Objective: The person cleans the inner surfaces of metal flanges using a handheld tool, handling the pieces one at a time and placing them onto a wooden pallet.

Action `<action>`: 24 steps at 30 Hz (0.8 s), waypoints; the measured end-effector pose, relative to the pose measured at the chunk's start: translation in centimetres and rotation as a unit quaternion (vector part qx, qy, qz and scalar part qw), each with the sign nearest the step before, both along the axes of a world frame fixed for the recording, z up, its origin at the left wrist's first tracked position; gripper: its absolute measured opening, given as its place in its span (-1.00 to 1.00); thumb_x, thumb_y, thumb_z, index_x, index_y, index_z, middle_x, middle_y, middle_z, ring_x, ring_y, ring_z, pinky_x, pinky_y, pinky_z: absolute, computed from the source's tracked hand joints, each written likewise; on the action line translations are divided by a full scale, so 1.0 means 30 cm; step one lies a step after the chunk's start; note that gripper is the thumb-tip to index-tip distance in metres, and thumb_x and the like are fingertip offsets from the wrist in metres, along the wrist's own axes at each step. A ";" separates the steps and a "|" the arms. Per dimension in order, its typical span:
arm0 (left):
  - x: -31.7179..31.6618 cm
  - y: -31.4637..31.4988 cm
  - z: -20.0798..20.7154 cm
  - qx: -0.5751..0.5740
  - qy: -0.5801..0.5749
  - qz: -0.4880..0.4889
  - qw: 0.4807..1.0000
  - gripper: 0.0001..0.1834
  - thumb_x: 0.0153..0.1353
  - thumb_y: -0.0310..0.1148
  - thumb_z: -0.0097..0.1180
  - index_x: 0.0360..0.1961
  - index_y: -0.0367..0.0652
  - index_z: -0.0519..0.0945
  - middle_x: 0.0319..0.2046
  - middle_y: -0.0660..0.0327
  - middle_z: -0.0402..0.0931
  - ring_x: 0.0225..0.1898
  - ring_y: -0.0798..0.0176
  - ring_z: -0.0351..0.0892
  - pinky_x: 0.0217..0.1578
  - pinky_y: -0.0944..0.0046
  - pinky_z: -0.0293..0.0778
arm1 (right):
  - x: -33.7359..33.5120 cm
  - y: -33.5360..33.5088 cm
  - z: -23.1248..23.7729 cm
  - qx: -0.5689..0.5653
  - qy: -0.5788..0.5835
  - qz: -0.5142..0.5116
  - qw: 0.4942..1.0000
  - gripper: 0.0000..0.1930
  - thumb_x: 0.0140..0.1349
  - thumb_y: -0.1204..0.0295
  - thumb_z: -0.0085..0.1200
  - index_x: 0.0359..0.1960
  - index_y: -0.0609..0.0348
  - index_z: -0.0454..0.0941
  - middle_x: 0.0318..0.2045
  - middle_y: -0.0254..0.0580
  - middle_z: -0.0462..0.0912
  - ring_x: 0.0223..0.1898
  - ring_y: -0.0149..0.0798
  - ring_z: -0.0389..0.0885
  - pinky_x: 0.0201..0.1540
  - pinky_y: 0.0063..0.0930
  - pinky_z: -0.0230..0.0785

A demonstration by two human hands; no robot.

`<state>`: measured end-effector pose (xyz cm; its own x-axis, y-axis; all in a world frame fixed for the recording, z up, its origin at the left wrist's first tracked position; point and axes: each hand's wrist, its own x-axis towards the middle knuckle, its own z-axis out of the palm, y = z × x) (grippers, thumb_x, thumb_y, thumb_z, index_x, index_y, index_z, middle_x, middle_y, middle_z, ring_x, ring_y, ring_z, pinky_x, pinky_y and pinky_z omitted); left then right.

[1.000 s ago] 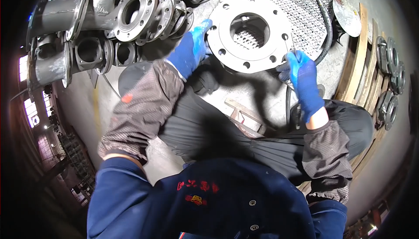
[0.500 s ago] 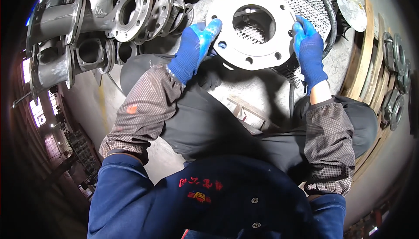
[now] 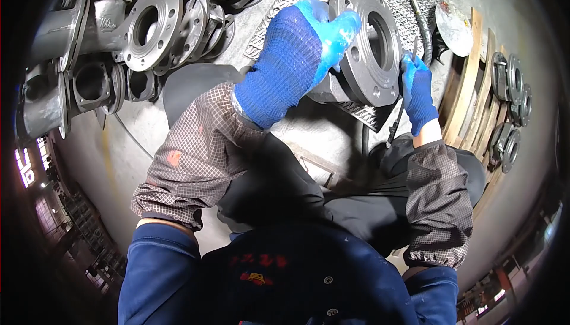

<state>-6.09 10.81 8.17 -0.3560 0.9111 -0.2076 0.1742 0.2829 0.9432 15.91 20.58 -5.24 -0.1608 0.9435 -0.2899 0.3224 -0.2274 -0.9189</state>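
Observation:
A grey cast-metal flanged valve body (image 3: 387,37) rests tilted on the mesh-topped stand in front of me, its round bolt-holed face turned to the right. My left hand (image 3: 314,43), in a blue coated glove, is closed around the flange's left edge, with the thumb lying across the face. Just right of the flange is my right hand (image 3: 418,84), gloved in blue too. Its fingers are closed on a slim dark rod-like tool (image 3: 392,130), which sticks out above and below the fist. The tool's exact kind is unclear.
Similar flanged castings (image 3: 148,28) are stacked at the left. Wooden pallet slats (image 3: 466,75) with more flanged parts (image 3: 510,81) lie at the right. Expanded metal mesh (image 3: 285,22) is beyond the work, with a black hose (image 3: 415,7) across it. A round plate (image 3: 454,28) stands near the pallet.
The valve body has turned from facing up at me to facing right. My left hand has shifted inward over its edge. My right hand has left the rim and now shows the slim tool.

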 end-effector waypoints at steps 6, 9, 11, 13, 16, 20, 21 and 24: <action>-0.013 0.028 -0.025 0.034 0.025 0.035 0.998 -0.55 0.09 -0.12 0.18 -0.74 -0.25 0.45 -0.80 0.22 0.39 -0.73 0.37 0.40 -0.69 0.34 0.36 | 0.009 0.059 0.063 -0.107 -0.038 0.107 0.988 -0.75 0.33 0.27 -0.16 -0.31 0.16 0.50 -0.66 -0.52 0.32 -0.69 -0.57 0.26 -0.65 -0.65 0.10; 0.007 0.030 -0.026 0.046 -0.069 0.074 0.994 -0.66 0.10 -0.21 0.17 -0.63 -0.28 0.48 -0.74 0.24 0.42 -0.71 0.41 0.42 -0.68 0.39 0.36 | -0.007 0.045 0.086 -0.175 -0.033 0.064 0.982 -0.78 0.32 0.25 -0.14 -0.31 0.11 0.46 -0.69 -0.49 0.31 -0.76 -0.55 0.25 -0.72 -0.67 0.09; -0.011 0.018 0.010 -0.035 -0.023 0.009 0.999 -0.61 0.15 -0.20 0.16 -0.21 -0.39 0.58 -0.47 0.26 0.52 -0.47 0.46 0.47 -0.44 0.49 0.40 | -0.014 0.015 0.115 -0.161 -0.027 0.045 0.986 -0.79 0.32 0.26 -0.14 -0.32 0.12 0.45 -0.68 -0.48 0.30 -0.76 -0.55 0.24 -0.71 -0.69 0.10; -0.022 0.005 0.011 -0.009 -0.010 0.021 1.000 -0.58 0.15 -0.19 0.16 -0.18 -0.42 0.57 -0.41 0.22 0.54 -0.43 0.45 0.50 -0.39 0.48 0.43 | -0.022 0.010 0.090 -0.183 -0.006 0.043 0.982 -0.77 0.33 0.26 -0.14 -0.31 0.14 0.45 -0.68 -0.48 0.29 -0.75 -0.55 0.24 -0.69 -0.69 0.12; -0.031 0.015 0.005 -0.021 0.008 0.034 0.999 -0.57 0.15 -0.23 0.17 -0.12 -0.42 0.55 -0.36 0.18 0.55 -0.37 0.40 0.53 -0.33 0.44 0.46 | -0.028 -0.008 0.103 -0.181 0.000 0.036 0.983 -0.74 0.34 0.23 -0.14 -0.22 0.16 0.47 -0.62 -0.49 0.33 -0.70 -0.58 0.23 -0.66 -0.70 0.16; -0.034 0.038 -0.025 0.011 -0.010 0.080 0.997 -0.74 0.09 -0.29 0.15 -0.50 -0.33 0.57 -0.71 0.32 0.42 -0.69 0.51 0.34 -0.67 0.45 0.30 | -0.031 -0.011 0.115 -0.200 0.008 0.019 0.980 -0.73 0.34 0.20 -0.13 -0.21 0.14 0.48 -0.51 -0.49 0.39 -0.62 -0.60 0.24 -0.60 -0.73 0.18; -0.033 0.039 -0.020 0.007 -0.009 0.081 0.997 -0.74 0.09 -0.29 0.15 -0.50 -0.33 0.57 -0.71 0.32 0.42 -0.69 0.51 0.34 -0.67 0.45 0.30 | -0.035 -0.013 0.117 -0.204 0.009 0.020 0.979 -0.73 0.34 0.20 -0.13 -0.21 0.14 0.48 -0.51 -0.49 0.39 -0.62 -0.60 0.24 -0.60 -0.73 0.18; -0.017 0.052 -0.017 0.042 0.059 0.040 0.997 -0.75 0.09 -0.29 0.14 -0.49 -0.33 0.56 -0.68 0.26 0.48 -0.68 0.49 0.38 -0.65 0.45 0.32 | -0.047 -0.022 0.136 -0.221 0.031 -0.027 0.974 -0.75 0.32 0.30 -0.15 -0.22 0.23 0.47 -0.53 -0.34 0.46 -0.64 -0.52 0.32 -0.62 -0.66 0.22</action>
